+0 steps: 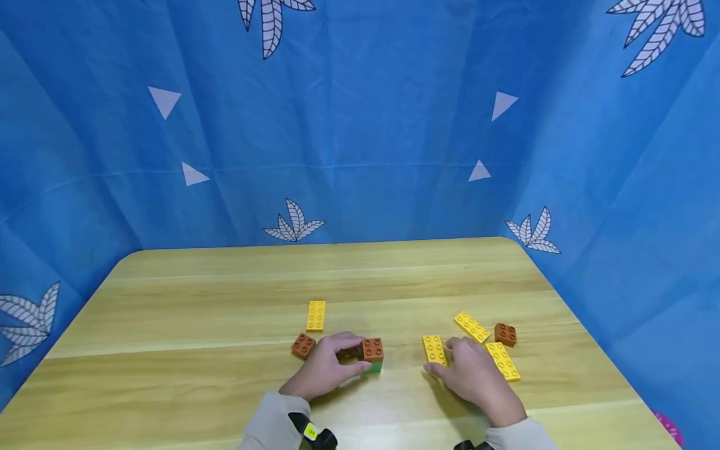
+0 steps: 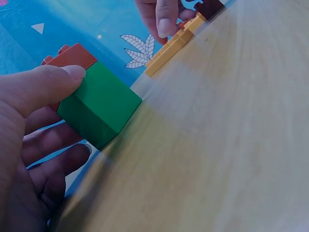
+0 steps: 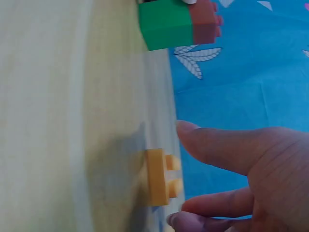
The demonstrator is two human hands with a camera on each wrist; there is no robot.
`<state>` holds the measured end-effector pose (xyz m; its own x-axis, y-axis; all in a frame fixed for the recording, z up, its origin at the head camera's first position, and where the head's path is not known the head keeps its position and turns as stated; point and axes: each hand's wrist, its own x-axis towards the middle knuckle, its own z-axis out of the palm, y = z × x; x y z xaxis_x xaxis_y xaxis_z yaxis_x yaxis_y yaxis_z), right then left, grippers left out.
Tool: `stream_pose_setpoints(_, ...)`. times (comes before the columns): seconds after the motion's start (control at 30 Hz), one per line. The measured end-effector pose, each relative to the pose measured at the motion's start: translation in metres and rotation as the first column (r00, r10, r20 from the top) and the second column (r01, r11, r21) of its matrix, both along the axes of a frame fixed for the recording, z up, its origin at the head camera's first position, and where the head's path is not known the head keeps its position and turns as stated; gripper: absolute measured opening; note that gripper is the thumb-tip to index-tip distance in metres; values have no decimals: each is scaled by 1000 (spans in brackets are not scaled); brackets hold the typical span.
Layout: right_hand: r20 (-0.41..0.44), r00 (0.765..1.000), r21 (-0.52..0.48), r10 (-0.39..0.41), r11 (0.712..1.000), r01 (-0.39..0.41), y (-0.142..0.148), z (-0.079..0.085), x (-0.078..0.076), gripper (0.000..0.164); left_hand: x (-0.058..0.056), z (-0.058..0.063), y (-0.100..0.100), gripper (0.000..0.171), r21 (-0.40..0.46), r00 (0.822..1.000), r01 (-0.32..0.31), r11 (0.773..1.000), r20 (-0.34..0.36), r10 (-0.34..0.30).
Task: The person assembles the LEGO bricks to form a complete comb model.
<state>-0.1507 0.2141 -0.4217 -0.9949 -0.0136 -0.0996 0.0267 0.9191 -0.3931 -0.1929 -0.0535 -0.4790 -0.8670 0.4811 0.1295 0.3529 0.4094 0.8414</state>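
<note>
My left hand (image 1: pixel 325 369) grips a small stack near the table's middle, thumb in front and fingers behind. The stack is a brown toy brick (image 1: pixel 372 349) on top of a green toy brick (image 2: pixel 104 101). To the right, my right hand (image 1: pixel 475 372) hovers at a yellow toy brick (image 3: pixel 157 177), flat and eight-studded. In the right wrist view its thumb and fingers stand apart on either side of that brick, and a gap shows between thumb and brick. Just left of the left hand lies another brown brick (image 1: pixel 304 345).
A yellow brick (image 1: pixel 316 316) lies farther back, beyond the left hand. Beside the right hand are two more yellow bricks (image 1: pixel 502 361) and a brown brick (image 1: pixel 505 334). The wooden table (image 1: pixel 225 300) ends at a blue patterned cloth (image 1: pixel 382 125) behind and at the sides.
</note>
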Motion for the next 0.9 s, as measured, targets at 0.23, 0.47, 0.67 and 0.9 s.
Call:
stream_pose_setpoints(0.23, -23, 1000, 80, -4, 997, 6, -4, -9, 1, 66, 0, 0, -2, 57, -16, 1000, 1, 1000, -6, -1)
stream_pose_setpoints(0.47, -22, 1000, 91, -6, 996, 8, -6, -11, -1, 62, 1, 2, -1, 56, -3, 1000, 6, 1000, -10, -6)
stream_pose_setpoints(0.67, -32, 999, 57, -4, 998, 6, -5, -14, -3, 49, -1, 0, -1, 56, -13, 1000, 4, 1000, -12, -4)
stream_pose_setpoints(0.9, -60, 998, 43, -7, 999, 10, -4, -14, 0, 43, 2, 1, -2, 56, -14, 1000, 5, 1000, -6, -5)
